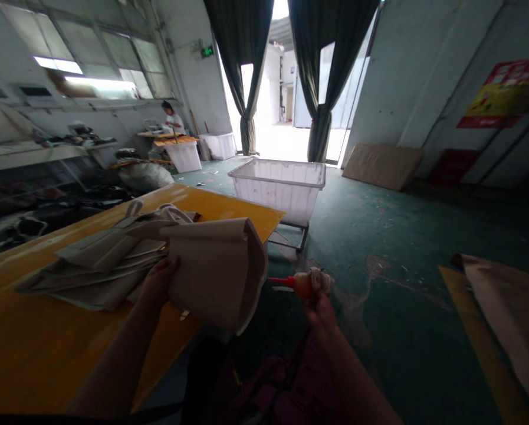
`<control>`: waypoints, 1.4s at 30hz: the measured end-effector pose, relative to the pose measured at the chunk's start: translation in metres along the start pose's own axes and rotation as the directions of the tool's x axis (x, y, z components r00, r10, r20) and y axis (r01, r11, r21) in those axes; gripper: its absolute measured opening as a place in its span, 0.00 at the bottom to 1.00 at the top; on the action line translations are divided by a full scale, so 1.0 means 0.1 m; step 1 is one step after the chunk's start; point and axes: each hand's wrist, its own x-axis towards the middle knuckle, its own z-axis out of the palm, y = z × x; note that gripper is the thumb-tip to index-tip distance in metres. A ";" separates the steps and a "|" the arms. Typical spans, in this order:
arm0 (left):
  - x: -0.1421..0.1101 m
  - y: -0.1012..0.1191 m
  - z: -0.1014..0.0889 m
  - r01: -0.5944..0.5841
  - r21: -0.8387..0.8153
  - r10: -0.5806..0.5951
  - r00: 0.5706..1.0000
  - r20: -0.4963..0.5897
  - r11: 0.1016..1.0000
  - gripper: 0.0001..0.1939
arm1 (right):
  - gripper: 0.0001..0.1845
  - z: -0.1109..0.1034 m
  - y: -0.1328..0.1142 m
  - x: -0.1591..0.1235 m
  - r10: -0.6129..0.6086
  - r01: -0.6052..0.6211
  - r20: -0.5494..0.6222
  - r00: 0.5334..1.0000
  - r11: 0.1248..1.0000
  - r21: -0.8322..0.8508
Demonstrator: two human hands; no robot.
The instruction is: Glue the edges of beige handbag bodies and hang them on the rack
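My left hand is closed on the near side of a beige canvas tote bag, its fingers partly hidden. The bag is held sideways over the table edge, with its open end facing right. In my right hand is a squeeze bottle with a long red nozzle pointing left. The nozzle tip is close to the bag's open edge; I cannot tell whether it touches. Pale cloth or wrapping covers the bottle's back end. More beige bags with strap handles lie in a loose pile left of my left hand.
The bags lie on a yellow-topped table. Beyond its far corner stands a white plastic bin on a metal frame. Brown sheets lie at the right. A person sits at the far left near another white bin.
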 end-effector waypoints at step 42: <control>-0.29 0.00 0.16 -0.001 -0.036 -0.003 0.996 -0.095 0.999 0.18 | 0.26 0.10 0.27 0.10 -0.079 0.076 -0.055 0.995 0.995 -0.067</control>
